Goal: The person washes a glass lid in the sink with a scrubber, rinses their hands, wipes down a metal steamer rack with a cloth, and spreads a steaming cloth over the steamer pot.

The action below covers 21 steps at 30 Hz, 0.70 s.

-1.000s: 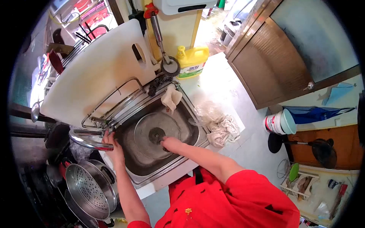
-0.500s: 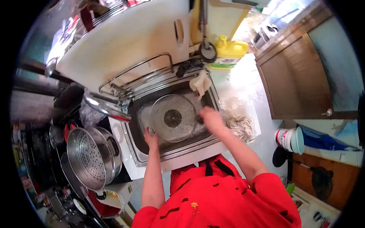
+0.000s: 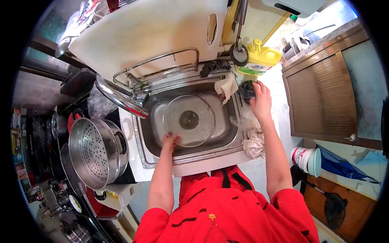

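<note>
A round clear lid or dish [image 3: 202,135] lies in the metal sink [image 3: 152,139], over the drain. My left hand [image 3: 171,139] is closed on its lower left rim. To the right of the sink, my right hand [image 3: 261,99] has its fingers against a dark scouring pad [image 3: 246,91] on the white counter. Between the pad and the basin, a pale cloth [image 3: 227,86] hangs over the sink's back right corner. The chrome faucet [image 3: 121,97] reaches in from the left.
Crumpled plastic and a whitish cloth [image 3: 254,144] lie right of the sink. A yellow jug [image 3: 259,60] stands at the back right. Steel steamer pots [image 3: 91,154] are on the left. A large white board [image 3: 150,36] leans behind the basin.
My right hand has moved from inside the sink to the counter on the right, with the dark pad. My left hand has gone from beside the faucet to the clear round piece's rim.
</note>
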{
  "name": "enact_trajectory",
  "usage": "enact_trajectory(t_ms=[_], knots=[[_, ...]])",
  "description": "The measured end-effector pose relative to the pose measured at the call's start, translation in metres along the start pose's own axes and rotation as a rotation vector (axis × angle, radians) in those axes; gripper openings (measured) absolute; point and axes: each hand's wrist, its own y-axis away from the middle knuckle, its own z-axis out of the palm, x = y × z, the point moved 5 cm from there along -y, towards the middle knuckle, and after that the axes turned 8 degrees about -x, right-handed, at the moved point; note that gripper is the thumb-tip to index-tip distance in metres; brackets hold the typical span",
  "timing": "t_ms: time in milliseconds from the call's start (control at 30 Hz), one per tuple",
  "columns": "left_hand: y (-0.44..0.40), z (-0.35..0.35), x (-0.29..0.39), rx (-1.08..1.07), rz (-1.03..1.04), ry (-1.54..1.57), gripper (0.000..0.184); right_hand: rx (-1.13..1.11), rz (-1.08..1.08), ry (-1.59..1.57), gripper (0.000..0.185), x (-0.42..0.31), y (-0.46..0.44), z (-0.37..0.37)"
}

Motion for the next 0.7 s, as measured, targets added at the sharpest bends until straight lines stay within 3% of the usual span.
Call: enact_trajectory(t_ms=[33, 100, 167, 300, 367, 433, 700], knots=[[0.008, 0.002, 0.009, 0.012, 0.057, -0.096, 0.027, 0.099, -0.084, -0.112, 0.045, -0.002, 0.006, 0.004], [0.024, 0.009, 0.024, 0.023, 0.114, -0.194, 0.022, 0.039, -0.194, -0.296, 0.038, -0.014, 0.027, 0.020], [0.042, 0.016, 0.045, 0.086, 0.298, -0.255, 0.017, -0.179, -0.230, -0.484, 0.034, -0.035, 0.051, 0.038], [0.099, 0.035, 0.102, 0.212, 0.459, -0.431, 0.014, -0.413, -0.295, -0.439, 0.037, -0.058, 0.099, 0.084], [0.130, 0.047, 0.132, 0.315, 0.492, -0.745, 0.008, -0.471, -0.352, -0.408, 0.040, -0.076, 0.115, 0.095], [0.138, 0.036, 0.140, 0.287, 0.497, -0.700, 0.011, -0.524, -0.564, -0.423, 0.047, -0.105, 0.130, 0.100], [0.207, 0.037, 0.156, 0.243, 0.377, -0.467, 0.015, -0.476, -0.722, -0.629, 0.044, -0.168, 0.146, 0.085]])
